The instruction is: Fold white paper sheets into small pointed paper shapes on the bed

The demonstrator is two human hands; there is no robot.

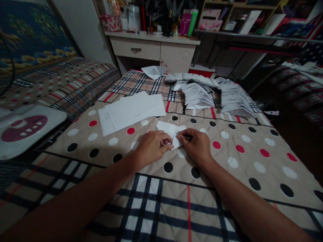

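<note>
A small white sheet of paper [166, 127], partly folded, lies on the patterned bedspread between my hands. My left hand [154, 145] has its thumb and fingers closed on the near left edge of the paper. From the other side my right hand [195, 143] pinches the paper's right part, its fingertips close to those of the left. The fingers hide much of the near edge. Just beyond, to the left, rests a loose stack of flat white sheets [133, 111].
Rows of folded paper pieces [198, 95] stand at the far right of the bed, with another row [236, 97] beside them. One folded paper [153, 71] sits at the far edge. A white plastic table [54, 117] is at left; a white dresser [148, 50] stands behind.
</note>
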